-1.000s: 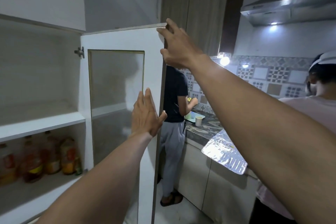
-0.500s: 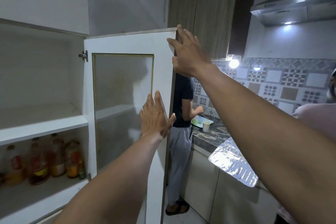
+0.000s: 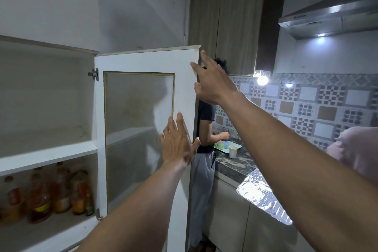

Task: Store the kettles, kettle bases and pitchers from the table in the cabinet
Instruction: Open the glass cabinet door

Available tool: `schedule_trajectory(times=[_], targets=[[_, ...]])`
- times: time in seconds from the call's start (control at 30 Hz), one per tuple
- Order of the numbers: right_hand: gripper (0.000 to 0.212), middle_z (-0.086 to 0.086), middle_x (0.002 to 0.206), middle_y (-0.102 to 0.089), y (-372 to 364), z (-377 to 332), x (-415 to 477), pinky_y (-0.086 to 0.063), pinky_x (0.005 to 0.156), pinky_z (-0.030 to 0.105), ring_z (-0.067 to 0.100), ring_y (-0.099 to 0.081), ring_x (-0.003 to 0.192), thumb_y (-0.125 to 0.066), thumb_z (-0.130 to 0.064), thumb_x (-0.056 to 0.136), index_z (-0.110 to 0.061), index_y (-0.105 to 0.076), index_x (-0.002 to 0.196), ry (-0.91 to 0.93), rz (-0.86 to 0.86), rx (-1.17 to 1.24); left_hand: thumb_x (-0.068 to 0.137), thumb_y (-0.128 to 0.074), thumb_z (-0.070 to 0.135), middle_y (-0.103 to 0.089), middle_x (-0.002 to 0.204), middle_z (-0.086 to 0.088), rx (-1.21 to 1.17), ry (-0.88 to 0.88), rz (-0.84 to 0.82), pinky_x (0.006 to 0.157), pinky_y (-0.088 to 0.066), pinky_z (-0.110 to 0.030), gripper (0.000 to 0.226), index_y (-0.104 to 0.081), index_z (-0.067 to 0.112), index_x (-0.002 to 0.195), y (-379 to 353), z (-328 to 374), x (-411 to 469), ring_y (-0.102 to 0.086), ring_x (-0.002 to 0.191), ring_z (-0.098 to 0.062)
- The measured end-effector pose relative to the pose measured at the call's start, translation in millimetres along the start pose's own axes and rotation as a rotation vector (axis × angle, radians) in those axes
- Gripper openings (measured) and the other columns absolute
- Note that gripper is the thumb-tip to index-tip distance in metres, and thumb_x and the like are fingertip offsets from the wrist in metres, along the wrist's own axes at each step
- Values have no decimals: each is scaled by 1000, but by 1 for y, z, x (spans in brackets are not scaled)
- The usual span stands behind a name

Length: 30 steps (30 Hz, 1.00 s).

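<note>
The white cabinet point(image 3: 49, 150) stands open, its upper shelf bare. Its door point(image 3: 143, 61), with a frosted glass panel, swings out toward me. My left hand point(image 3: 178, 143) lies flat on the door's inner face near the free edge, fingers spread. My right hand point(image 3: 212, 82) holds the free edge near the top corner, thumb on the inner face and fingers around the outside. No kettle, kettle base or pitcher is in view.
Several oil bottles point(image 3: 59, 192) fill the cabinet's lower shelf. Behind the door a person in a dark shirt point(image 3: 204, 149) stands at the stone counter point(image 3: 231, 165) with a paper cup point(image 3: 233, 151). Foil point(image 3: 263, 198) covers the counter's near end. Another person's pink sleeve point(image 3: 358, 149) is at the right.
Both hands stayed on the door while its face grew slightly wider in view. My right hand's fingers straightened along the edge. The person at the right slid mostly out of view.
</note>
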State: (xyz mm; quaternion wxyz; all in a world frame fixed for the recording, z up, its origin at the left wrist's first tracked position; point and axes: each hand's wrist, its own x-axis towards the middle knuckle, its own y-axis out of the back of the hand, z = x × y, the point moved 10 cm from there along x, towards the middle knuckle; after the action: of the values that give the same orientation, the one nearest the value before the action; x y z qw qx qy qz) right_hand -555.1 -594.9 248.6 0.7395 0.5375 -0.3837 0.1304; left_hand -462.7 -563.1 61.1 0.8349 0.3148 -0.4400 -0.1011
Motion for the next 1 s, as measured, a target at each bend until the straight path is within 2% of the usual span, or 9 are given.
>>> schedule_trajectory(times=[0.1,0.2,0.33,0.5,0.67,0.8,1.0], targets=[[64,18,168,-5,4,-5,3,-11,123,54,33,-5,155,-50,-19,94,-14,-32,155,12,64,-38,84,-47,73,-14,163,-13,3,-35,2,115,-27,-55,95,2,28,153,4,-6,1,-22,147,-34],[60,20,166,-15,9,-27,8,-10,124,52,34,-9,155,-49,-19,93,-10,-38,151,70,155,-28,89,-29,77,-15,164,-12,27,-61,12,118,-23,-52,88,-2,27,155,21,-22,3,-21,148,-31],[61,20,164,-22,-12,-75,14,-13,124,50,33,-15,154,-49,-14,92,-9,-38,151,149,125,75,96,-27,65,-17,162,-16,133,-5,33,117,-21,-53,75,-7,24,156,59,-77,8,-25,146,-34],[61,21,163,-24,-56,-138,21,-17,124,49,33,-19,152,-49,-17,93,-8,-35,152,204,27,223,97,-31,58,-29,156,-19,333,75,73,110,-34,-51,69,-16,20,153,117,-164,-1,-38,136,-37],[58,18,158,-31,-100,-235,25,-24,120,52,33,-27,147,-49,-23,95,-10,-36,150,280,-65,380,99,-33,53,-23,160,-16,489,239,59,116,-25,-53,68,-13,22,156,186,-257,-35,-28,144,-35],[58,19,154,-36,-126,-328,29,-30,117,51,37,-33,142,-50,-25,96,-9,-37,150,364,-123,484,99,-33,49,-26,159,-16,575,350,99,116,-24,-55,65,-16,21,155,248,-327,-71,-28,144,-34],[62,16,157,-33,-165,-476,32,-24,120,53,33,-30,146,-50,-31,96,-12,-33,153,478,-202,649,99,-32,51,-23,160,-16,714,521,108,118,-21,-53,67,-12,22,157,331,-427,-125,-22,147,-32]])
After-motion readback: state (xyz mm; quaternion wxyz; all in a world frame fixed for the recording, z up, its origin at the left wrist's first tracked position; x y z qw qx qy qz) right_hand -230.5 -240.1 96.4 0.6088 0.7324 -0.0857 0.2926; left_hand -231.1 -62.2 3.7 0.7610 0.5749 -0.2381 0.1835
